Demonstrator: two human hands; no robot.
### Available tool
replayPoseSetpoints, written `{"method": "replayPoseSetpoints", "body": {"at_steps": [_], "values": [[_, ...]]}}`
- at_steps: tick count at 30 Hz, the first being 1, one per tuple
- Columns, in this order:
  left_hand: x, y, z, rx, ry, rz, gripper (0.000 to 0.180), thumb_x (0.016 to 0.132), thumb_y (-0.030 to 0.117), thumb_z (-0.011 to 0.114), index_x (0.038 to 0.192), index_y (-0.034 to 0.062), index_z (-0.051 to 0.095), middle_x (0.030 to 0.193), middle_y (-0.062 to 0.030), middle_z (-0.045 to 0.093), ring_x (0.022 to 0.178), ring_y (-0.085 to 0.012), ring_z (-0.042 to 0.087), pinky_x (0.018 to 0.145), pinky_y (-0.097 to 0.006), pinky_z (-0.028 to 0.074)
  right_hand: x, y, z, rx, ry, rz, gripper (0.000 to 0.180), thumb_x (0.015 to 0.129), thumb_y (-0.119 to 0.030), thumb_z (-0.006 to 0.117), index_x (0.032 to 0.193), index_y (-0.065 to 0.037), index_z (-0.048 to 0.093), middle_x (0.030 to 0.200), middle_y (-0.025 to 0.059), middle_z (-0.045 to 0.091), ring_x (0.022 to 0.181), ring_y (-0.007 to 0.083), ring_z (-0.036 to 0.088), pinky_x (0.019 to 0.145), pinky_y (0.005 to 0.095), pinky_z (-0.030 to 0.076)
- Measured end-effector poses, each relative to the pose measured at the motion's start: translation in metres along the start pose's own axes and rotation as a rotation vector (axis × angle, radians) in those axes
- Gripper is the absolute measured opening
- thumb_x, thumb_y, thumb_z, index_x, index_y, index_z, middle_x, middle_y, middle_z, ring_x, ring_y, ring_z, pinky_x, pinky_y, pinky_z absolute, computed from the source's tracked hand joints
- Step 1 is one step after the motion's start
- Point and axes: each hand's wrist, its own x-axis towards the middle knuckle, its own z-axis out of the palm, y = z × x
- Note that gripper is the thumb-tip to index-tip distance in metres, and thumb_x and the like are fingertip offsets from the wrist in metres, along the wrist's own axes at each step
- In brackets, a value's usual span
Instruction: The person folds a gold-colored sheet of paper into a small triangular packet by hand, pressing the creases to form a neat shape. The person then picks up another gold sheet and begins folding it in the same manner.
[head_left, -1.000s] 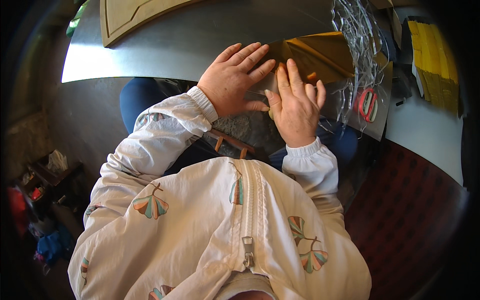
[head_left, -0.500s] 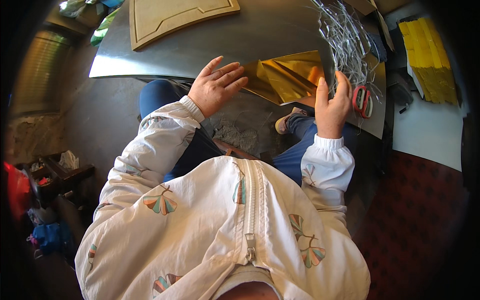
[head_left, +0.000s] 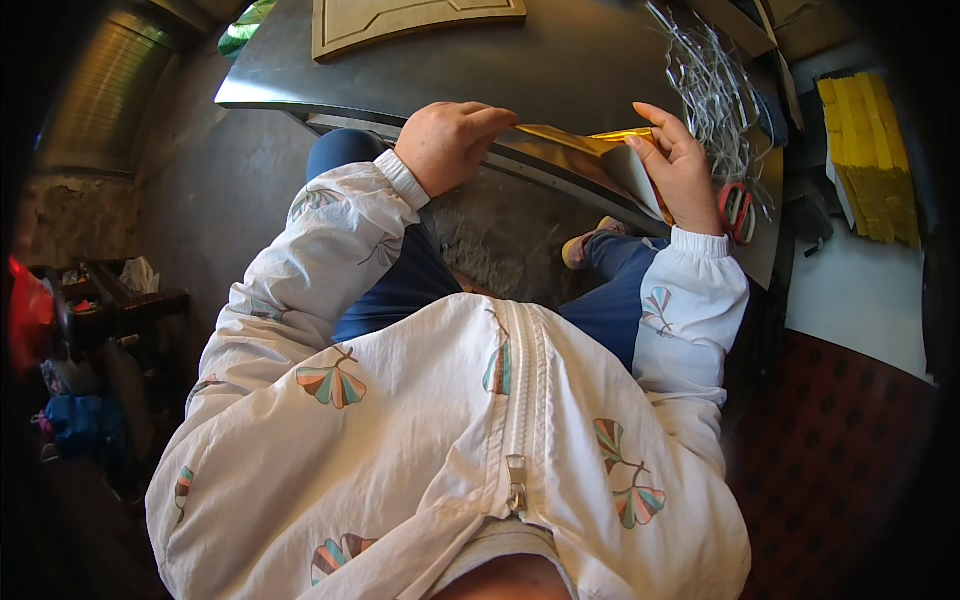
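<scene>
A shiny gold foil sheet (head_left: 572, 152) is stretched between my hands at the table's near edge. Its right part curls up and shows a pale underside. My left hand (head_left: 445, 148) is closed, pinching the sheet's left end, with the fingertips partly hidden. With thumb and fingers, my right hand (head_left: 680, 168) grips the raised right edge. Just beyond the right hand lies a tangle of silver foil strips (head_left: 712, 85) on the table. Red-handled scissors (head_left: 738, 212) rest beside my right wrist.
The dark metal table (head_left: 420, 85) carries a grooved wooden board (head_left: 415, 22) at its far side. Stacked yellow folded pieces (head_left: 868, 155) stand on a white surface (head_left: 850, 300) at the right. A dark box of odds and ends (head_left: 115, 290) is at the left.
Both hands were open over the flat gold sheet. Now they have closed on it, and its right part is lifted and curled. The whole view has shifted slightly.
</scene>
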Motion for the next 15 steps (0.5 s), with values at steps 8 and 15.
{"method": "replayPoseSetpoints", "body": {"at_steps": [8,15], "values": [[0.053,-0.024,-0.014,-0.375,-0.426,-0.275,0.024,0.092,0.015,0.062,0.112,0.0029,0.068,0.096,-0.0149,0.07,0.081,-0.0242,0.069,0.075,-0.033,0.055,0.007,0.002,-0.028,0.381,-0.213,0.395,0.088,0.094,-0.071,0.04,0.139,0.004,0.047,0.101,0.0104,0.07,0.093,0.0123,0.064,0.083,0.0224,0.048],[0.075,-0.044,0.025,0.018,-0.46,-0.292,0.03,0.089,0.025,0.063,0.113,0.0083,0.069,0.099,-0.0119,0.07,0.092,-0.0291,0.067,0.081,-0.038,0.054,0.035,0.037,-0.03,-0.554,0.355,0.059,0.043,0.096,-0.038,0.06,0.12,-0.002,0.066,0.112,0.0156,0.07,0.1,0.0305,0.066,0.086,0.0386,0.052]]}}
